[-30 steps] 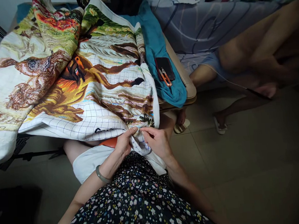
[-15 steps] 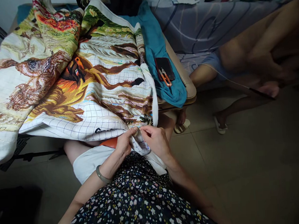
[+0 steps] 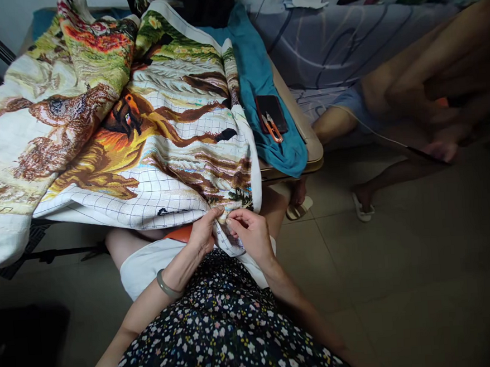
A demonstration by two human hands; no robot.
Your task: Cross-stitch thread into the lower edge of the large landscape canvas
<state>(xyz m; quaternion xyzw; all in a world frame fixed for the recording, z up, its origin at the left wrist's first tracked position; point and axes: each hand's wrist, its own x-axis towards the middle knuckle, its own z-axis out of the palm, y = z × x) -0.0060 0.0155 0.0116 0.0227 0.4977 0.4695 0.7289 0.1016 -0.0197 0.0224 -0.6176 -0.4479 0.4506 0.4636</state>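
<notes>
Beige-edged tbl (image 3: 311, 145) bore gridded white multicolour-stitched fabric (image 3: 174, 124); L hand (image 3: 203, 231) clamped its near edge, thumb atop; R hand (image 3: 253, 234) pinched thumb/index tips tog. nearby, contents unclear.

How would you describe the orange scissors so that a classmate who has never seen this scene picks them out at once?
Find the big, colourful stitched cloth filling the upper left. Beside its right edge lies a plain teal cloth bearing a dark phone. The scissors rest partly on that phone, their orange handle and slim blades setting them apart.
</notes>
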